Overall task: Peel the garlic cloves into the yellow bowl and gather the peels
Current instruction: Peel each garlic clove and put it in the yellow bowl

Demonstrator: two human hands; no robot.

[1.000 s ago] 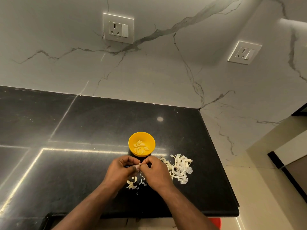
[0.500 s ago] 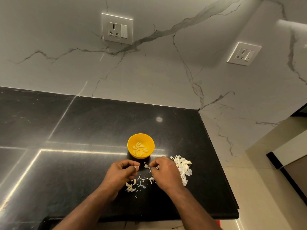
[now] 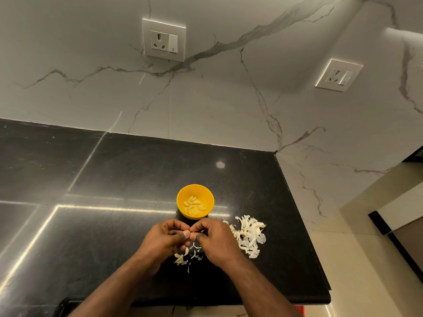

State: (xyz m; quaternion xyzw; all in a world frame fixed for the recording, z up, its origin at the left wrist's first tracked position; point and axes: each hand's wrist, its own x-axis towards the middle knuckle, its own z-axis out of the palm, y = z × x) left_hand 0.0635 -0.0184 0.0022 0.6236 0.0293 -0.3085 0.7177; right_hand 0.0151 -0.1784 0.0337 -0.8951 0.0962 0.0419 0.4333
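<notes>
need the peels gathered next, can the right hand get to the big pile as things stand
Probably yes. The big pile lies bare on the counter just right of the right hand, nothing between them. That hand and the left hand now pinch something small, so it must let go first.

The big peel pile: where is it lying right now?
In the head view, the big peel pile lies on the black counter, just right of the right hand and near-right of the yellow bowl.

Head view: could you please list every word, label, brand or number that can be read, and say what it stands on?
None can be read.
Socket plate on the back wall: a small mark on its lower edge, too small to read.
Socket plate on the side wall: no text shows.
Yellow bowl: plain, no label.
Black countertop: no print.
</notes>
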